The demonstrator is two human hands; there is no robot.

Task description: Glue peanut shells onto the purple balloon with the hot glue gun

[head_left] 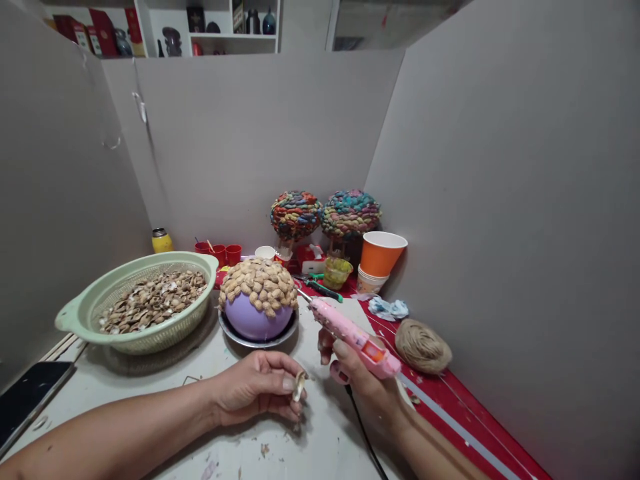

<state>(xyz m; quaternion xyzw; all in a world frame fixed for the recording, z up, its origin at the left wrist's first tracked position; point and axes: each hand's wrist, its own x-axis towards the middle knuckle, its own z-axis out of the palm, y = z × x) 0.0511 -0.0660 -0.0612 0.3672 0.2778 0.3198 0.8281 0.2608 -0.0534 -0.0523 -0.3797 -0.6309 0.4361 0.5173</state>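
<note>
Between the thumb and fingers of my left hand (265,387) is a peanut shell half (299,387), its pale hollow inside partly showing. My right hand (357,373) grips a pink glue gun (353,333), its metal nozzle pointing up and left toward the ball. A purple balloon-like ball (257,317) rests in a metal bowl (260,344) just beyond my hands. Peanut shells (260,283) cover its upper part, while its lower front is bare. To the left, a green colander (143,340) holds many loose shells (155,303).
A black phone (33,400) lies at the left edge. Twine (423,345), a crumpled cloth (388,308) and orange cups (383,257) line the right side. Two colourful shell-covered balls (296,215) stand at the back, near red cups (233,254). The gun's black cord (363,430) trails toward me.
</note>
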